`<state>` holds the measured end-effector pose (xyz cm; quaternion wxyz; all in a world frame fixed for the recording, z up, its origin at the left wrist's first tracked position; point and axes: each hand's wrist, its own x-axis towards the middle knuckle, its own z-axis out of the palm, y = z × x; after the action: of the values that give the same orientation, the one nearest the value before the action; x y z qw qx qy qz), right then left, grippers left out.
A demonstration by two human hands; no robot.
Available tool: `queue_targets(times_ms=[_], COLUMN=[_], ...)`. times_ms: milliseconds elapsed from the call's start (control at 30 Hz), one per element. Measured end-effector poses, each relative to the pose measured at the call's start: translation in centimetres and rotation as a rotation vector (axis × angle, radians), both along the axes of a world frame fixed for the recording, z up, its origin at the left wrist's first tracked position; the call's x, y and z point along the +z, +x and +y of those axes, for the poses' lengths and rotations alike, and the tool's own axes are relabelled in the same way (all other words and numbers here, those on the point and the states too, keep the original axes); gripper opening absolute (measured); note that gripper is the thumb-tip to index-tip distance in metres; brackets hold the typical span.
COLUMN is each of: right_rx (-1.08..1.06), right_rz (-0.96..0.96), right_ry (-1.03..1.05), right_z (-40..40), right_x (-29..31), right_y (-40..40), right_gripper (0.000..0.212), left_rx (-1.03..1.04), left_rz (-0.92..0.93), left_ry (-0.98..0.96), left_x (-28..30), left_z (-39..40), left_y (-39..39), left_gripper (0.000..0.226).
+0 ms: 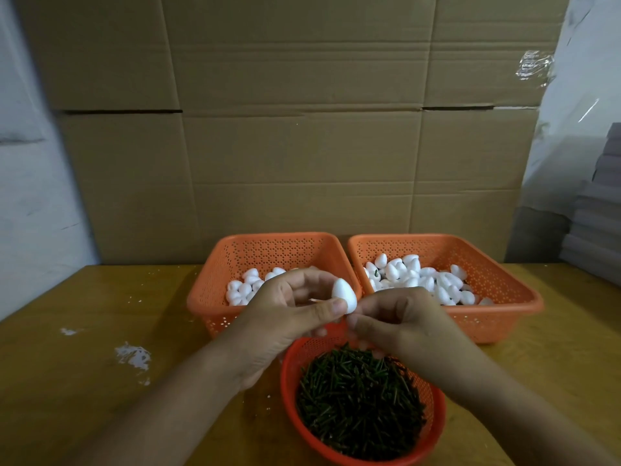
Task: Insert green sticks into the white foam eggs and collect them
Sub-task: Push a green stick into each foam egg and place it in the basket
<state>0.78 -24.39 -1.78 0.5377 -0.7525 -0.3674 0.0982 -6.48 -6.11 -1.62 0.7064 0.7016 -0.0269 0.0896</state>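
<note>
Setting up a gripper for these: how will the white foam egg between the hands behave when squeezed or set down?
The foam egg is probably very light: the left hand holds it with fingertips alone. Its foam would likely dent under a hard squeeze. Being rounded and tapered, it would probably roll if put on the table.

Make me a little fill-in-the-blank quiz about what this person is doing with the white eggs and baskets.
1. The left hand holds one white foam ____ above the table.
2. The green sticks lie heaped in a ____ red basket nearest the person.
3. Behind it stand ____ orange rectangular baskets with eggs inside.
4. The wall behind the wooden table is made of brown ____.

Missing words: egg; round; two; cardboard
</note>
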Motion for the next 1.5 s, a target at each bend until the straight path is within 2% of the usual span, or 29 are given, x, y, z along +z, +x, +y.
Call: queue_targets(times_ms=[100, 167, 267, 400, 533, 767, 900, 1000, 1133, 1367, 1500], right_rx=[0.085, 0.101, 0.109, 0.079, 0.021, 0.01, 0.074, 0.14, 0.183, 0.205, 0.074], right_rz=[0.255, 0.34, 0.401, 0.387, 0.352, 0.269, 0.305, 0.403, 0.499, 0.481, 0.414], right_ry=[0.085, 0.13, 0.176, 0.209, 0.215, 0.198, 0.182, 0.194, 0.221, 0.24, 0.317], right_z=[0.4, 0.6, 0.8, 0.9, 1.1, 1.2, 1.1, 1.1, 1.3, 1.1, 1.1], right_x=[-0.4, -0.7, -0.9, -1.0, -1.1, -1.0, -0.7, -0.6, -0.6, -1.0, -1.1], right_y=[-0.4, -0.5, -0.5, -0.5, -0.7, -1.2, -1.3, -1.2, -1.1, -0.8, -0.6], right_gripper=[0.012, 0.008, 0.016, 0.017, 0.019, 0.013, 0.022, 0.027, 0.017, 0.015, 0.015], left_rx=[0.002, 0.009, 0.016, -0.006, 0.005, 0.013, -0.096, -0.147, -0.187, -0.185, -0.084], left_rz=[-0.004, -0.007, -0.017, -0.016, -0.026, -0.051, -0.011, 0.004, 0.009, -0.001, -0.015], left_ry=[0.036, 0.045, 0.048, 0.046, 0.036, 0.063, -0.033, -0.039, -0.034, -0.025, -0.044], left_x=[-0.1, 0.0, 0.0, 0.0, -0.1, -0.5, -0.5, -0.4, -0.4, -0.6, -0.4], left_z=[0.0, 0.0, 0.1, 0.1, 0.1, 0.1, 0.5, 0.8, 1.1, 1.2, 1.2], left_y=[0.0, 0.0, 0.0, -0.1, 0.0, 0.2, 0.2, 0.3, 0.3, 0.4, 0.5], left_gripper=[0.033, 0.035, 0.031, 0.028, 0.046, 0.031, 0.028, 0.029, 0.033, 0.032, 0.038])
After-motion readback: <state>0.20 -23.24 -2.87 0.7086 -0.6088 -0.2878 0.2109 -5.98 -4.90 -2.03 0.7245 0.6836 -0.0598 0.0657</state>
